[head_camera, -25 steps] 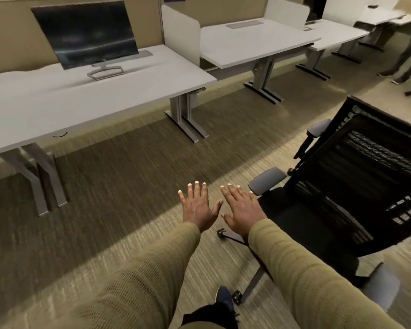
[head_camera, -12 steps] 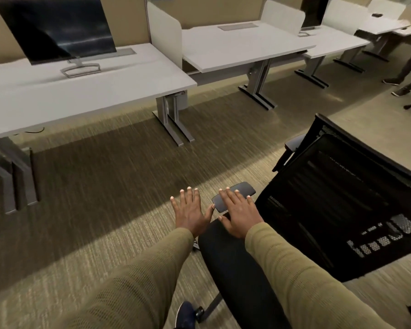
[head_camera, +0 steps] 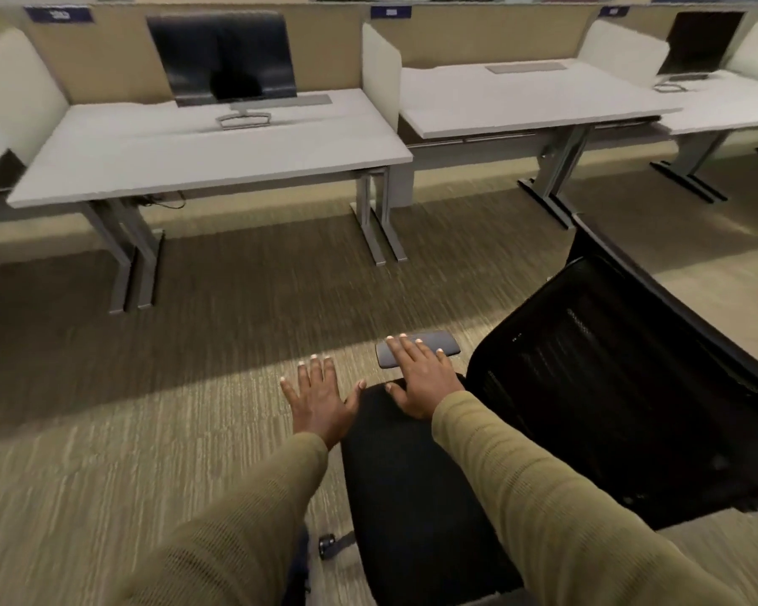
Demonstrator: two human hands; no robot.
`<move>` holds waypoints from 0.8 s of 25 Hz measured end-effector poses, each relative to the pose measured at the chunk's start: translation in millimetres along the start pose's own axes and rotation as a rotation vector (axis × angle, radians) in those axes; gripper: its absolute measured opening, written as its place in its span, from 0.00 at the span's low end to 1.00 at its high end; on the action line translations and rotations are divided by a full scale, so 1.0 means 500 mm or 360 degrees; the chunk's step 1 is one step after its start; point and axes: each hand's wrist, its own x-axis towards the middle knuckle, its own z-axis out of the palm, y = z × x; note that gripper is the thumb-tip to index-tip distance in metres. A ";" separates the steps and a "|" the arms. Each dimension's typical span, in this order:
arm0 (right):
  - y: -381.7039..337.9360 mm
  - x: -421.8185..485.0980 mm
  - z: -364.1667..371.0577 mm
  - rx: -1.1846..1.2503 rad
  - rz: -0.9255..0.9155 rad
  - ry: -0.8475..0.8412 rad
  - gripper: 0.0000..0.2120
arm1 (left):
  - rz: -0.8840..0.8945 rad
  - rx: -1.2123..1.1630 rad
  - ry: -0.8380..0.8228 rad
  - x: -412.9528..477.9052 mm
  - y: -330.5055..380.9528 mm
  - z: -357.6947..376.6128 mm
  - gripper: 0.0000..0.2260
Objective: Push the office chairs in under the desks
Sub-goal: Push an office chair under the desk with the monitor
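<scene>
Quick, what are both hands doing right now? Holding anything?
Left hand: open, fingers spread, holding nothing.
Right hand: open, straight fingers over the grey armrest, gripping nothing.

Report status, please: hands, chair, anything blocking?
Both hands open: left hand spread beside the seat, right hand over the grey armrest. Black office chair out on the carpet, short of the monitor desk. Nothing seen between them.

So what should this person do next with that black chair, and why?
Probably grip the grey armrest with the right hand, which lies flat over it, holding nothing. The left hand hovers open beside the black chair, which stands out on the carpet, apart from the desk.
</scene>
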 end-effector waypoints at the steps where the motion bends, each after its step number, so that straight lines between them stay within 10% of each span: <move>1: 0.017 -0.023 -0.002 -0.0020 -0.0026 -0.0030 0.39 | -0.0063 -0.0014 0.0016 -0.037 0.007 0.006 0.38; 20: 0.002 -0.423 0.016 -0.0077 -0.0368 -0.0179 0.39 | -0.0269 0.0123 0.0207 -0.527 0.090 0.052 0.38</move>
